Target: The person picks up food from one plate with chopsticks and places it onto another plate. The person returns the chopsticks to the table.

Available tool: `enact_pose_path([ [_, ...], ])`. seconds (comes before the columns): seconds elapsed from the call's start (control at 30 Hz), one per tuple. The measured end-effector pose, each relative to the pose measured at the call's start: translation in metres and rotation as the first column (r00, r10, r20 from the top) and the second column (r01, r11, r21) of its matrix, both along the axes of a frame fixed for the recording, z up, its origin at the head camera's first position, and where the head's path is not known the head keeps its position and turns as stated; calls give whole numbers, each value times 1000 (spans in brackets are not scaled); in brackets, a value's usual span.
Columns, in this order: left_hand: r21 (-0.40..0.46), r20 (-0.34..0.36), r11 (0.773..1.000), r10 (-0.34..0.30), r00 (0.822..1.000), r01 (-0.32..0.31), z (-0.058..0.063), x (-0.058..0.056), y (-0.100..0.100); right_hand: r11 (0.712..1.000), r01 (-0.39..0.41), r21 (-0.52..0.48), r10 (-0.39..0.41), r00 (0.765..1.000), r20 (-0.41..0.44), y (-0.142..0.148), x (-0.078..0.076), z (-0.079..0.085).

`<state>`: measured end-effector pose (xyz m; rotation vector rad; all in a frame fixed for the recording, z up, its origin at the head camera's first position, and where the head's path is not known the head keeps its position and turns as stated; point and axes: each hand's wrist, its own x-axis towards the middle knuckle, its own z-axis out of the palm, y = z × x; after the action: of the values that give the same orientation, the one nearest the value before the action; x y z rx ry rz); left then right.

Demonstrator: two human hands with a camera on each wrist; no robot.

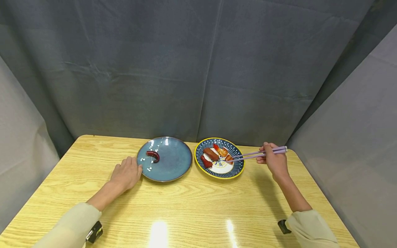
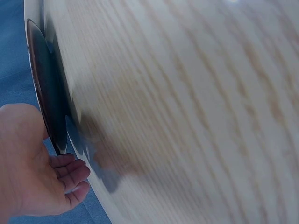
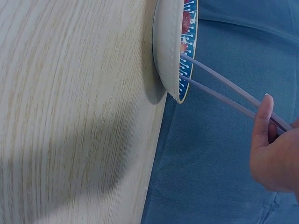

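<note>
My right hand (image 1: 273,159) grips purple chopsticks (image 1: 252,156) near back ends, likely for reach, tips at reddish food piece (image 1: 229,158) in patterned bowl (image 1: 221,169); left hand (image 1: 126,173) at rim of blue plate (image 1: 174,162), perhaps steadying it, dark curled piece (image 1: 153,154) there; whether left fingers pinch, can't tell

The blue plate (image 1: 174,160) is glossy, ceramic-looking; right of it, the patterned dish (image 1: 221,170) appears glazed, chopsticks (image 3: 229,84) smooth plastic. Beneath the plate, the surface (image 1: 192,203) shows shiny woodgrain; behind it hangs matt, creased cloth (image 1: 149,89).
</note>
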<state>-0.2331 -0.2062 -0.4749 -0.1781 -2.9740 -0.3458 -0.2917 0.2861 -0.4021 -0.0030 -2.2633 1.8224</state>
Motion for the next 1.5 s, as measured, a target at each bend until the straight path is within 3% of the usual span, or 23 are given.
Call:
enact_pose_path([
  [0.77, -14, 6, 1000, -1, 1000, 1, 1, 0, 1, 1000, -7, 2, 7, 998, -67, -10, 5, 14],
  [1.23, -3, 21, 1000, 4, 1000, -4, -1, -1, 0, 993, -100, -60, 94, 991, -93, -74, 0, 31],
  [1.5, 1, 14, 1000, 5, 1000, -5, -1, -2, 0, 983, -180, -18, 178, 980, -87, -109, -2, 32],
])
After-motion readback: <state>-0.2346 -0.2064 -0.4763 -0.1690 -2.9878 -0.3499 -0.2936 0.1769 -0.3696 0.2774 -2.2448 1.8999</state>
